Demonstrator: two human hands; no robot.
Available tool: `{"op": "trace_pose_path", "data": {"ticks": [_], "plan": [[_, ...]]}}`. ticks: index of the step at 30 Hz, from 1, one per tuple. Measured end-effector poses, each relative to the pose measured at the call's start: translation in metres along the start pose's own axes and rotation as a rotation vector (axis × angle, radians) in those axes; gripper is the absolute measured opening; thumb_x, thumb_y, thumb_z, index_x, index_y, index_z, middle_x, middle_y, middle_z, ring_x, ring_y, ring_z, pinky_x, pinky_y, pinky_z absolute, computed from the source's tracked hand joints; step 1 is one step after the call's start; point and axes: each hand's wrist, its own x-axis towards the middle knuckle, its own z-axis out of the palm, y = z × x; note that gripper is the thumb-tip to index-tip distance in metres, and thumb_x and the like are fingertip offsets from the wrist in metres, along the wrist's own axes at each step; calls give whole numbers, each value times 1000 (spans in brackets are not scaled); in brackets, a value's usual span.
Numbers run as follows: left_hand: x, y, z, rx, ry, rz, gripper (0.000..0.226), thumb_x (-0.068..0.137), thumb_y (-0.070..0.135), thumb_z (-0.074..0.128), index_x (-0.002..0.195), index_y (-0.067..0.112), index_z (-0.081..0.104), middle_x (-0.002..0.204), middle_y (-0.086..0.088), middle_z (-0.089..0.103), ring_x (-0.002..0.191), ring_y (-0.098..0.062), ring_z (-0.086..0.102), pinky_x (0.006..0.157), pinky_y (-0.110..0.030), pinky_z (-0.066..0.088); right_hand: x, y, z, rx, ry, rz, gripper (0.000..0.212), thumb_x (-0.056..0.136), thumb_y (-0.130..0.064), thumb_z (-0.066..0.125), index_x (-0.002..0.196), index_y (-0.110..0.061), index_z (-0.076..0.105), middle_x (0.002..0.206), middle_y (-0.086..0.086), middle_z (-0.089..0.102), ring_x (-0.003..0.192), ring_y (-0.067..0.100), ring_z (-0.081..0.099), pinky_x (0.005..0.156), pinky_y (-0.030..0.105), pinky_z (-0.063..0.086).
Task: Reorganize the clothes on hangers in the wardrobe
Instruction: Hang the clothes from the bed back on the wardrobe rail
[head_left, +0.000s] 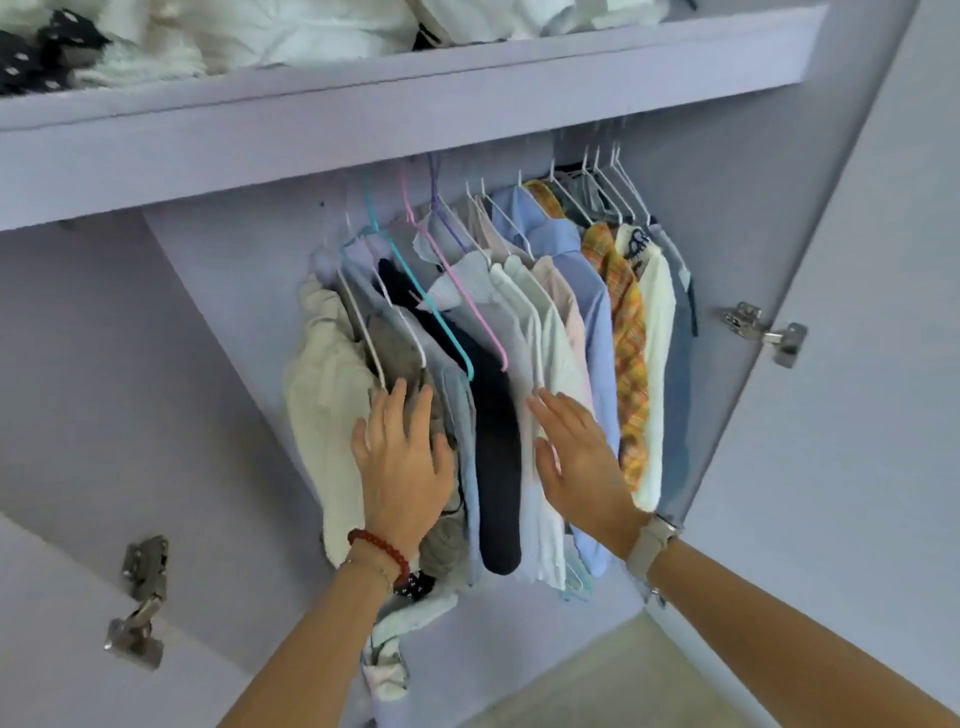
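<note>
Your left hand (402, 467) lies flat, fingers spread, on the grey clothes (400, 358) hanging under the shelf (363, 119). Your right hand (582, 457) lies flat on the white shirt (524, 322). Push too hard and a hanger (415, 291) may slip off.
</note>
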Motion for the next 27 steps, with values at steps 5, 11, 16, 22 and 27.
{"op": "trace_pose_path", "data": {"ticks": [5,11,16,22,27], "plan": [[-66,104,63,-58,-291,218,52,85,18,57,136,14,44,146,-14,35,136,-31,29,106,-51,25,-131,75,-68,-255,-107,419,45,92,-11,45,136,-8,39,145,13,36,135,32,30,111,47,23],[-175,267,121,-196,-617,627,50,92,23,44,141,17,34,150,-9,27,139,-23,22,110,-45,20,-315,118,-173,-391,-121,963,48,97,-24,32,144,-19,22,153,3,17,141,20,11,114,38,6],[-275,399,136,-283,-829,1000,51,94,26,37,144,21,26,153,-5,19,140,-17,18,112,-41,13,-460,101,-247,-480,79,1345,49,95,-20,35,143,-17,26,151,6,24,140,24,16,115,41,12],[-393,501,125,-468,-1115,1438,48,95,23,38,142,16,31,152,-6,21,138,-23,22,110,-41,23,-587,32,-277,-523,458,1851,43,95,-19,39,137,-13,36,145,11,35,136,26,26,112,40,23],[-478,534,120,-342,-1389,1623,42,98,13,35,139,4,33,143,-14,35,132,-29,33,96,-17,35,-648,-31,-258,-469,742,2226,43,95,-17,36,138,-11,35,143,11,37,131,27,34,107,38,29]]}}
